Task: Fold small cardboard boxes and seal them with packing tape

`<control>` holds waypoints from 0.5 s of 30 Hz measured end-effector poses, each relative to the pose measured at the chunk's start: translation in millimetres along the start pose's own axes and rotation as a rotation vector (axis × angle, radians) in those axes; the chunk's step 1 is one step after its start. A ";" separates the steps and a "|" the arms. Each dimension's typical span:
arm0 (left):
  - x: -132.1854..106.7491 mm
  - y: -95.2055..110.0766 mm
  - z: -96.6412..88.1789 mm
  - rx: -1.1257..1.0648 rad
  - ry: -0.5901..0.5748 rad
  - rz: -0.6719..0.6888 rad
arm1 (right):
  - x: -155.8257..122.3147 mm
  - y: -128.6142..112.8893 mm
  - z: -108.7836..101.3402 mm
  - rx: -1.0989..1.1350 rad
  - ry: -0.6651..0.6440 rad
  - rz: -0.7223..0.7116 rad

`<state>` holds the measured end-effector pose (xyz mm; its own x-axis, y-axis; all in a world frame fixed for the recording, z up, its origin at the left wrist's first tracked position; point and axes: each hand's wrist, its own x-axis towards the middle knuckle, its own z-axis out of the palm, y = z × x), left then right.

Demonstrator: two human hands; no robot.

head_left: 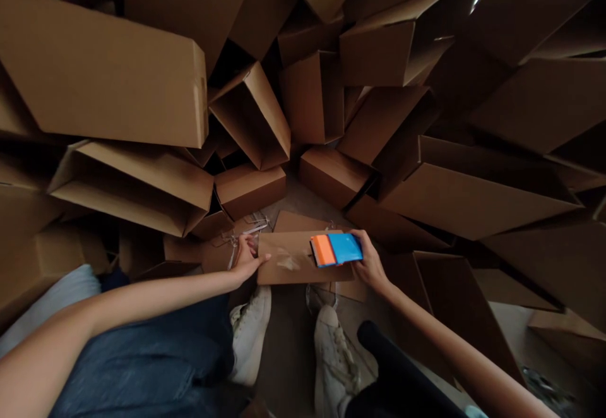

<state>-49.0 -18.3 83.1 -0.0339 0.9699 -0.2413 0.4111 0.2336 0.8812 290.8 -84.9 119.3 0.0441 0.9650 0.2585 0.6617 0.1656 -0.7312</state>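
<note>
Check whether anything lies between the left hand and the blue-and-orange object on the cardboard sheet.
Nothing stands in the way: only the flat cardboard sheet separates the left hand from the blue-and-orange object.

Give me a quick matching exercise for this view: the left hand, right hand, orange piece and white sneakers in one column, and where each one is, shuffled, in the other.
Things:
1. left hand
2. right hand
3. orange piece
4. white sneakers

Places:
A. holding the right end of the blue piece
B. at the left edge of the flat brown cardboard
C. worn on the feet, below the hands
D. on the cardboard, beside the blue piece

Pairs: 1-B, 2-A, 3-D, 4-C
</note>
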 end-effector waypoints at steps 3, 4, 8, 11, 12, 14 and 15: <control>2.8 -2.3 -0.5 0.011 0.003 -0.027 | -5.2 10.8 -5.1 -0.065 -0.038 -0.021; 3.6 -2.8 -0.7 0.019 0.007 -0.034 | -5.9 12.7 -8.0 -0.081 -0.046 -0.018; 6.5 -2.5 -2.1 0.055 0.006 -0.068 | -6.0 14.1 -19.6 -0.112 -0.081 -0.046; 8.6 -1.7 -3.7 0.051 -0.029 -0.103 | -3.9 12.3 -25.3 -0.117 -0.113 -0.098; 9.3 -2.0 -3.9 0.048 -0.034 -0.108 | -2.9 11.3 -26.7 -0.124 -0.122 -0.122; 11.0 -4.1 -3.8 0.053 -0.023 -0.105 | -0.5 8.9 -28.9 -0.162 -0.143 -0.189; 12.0 -5.7 -3.6 0.060 -0.012 -0.098 | 0.8 7.4 -29.9 -0.193 -0.153 -0.223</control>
<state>-55.1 -7.8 76.6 -0.0659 0.9415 -0.3305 0.4606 0.3225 0.8270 318.1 -89.0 133.0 -0.2213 0.9310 0.2902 0.7729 0.3489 -0.5300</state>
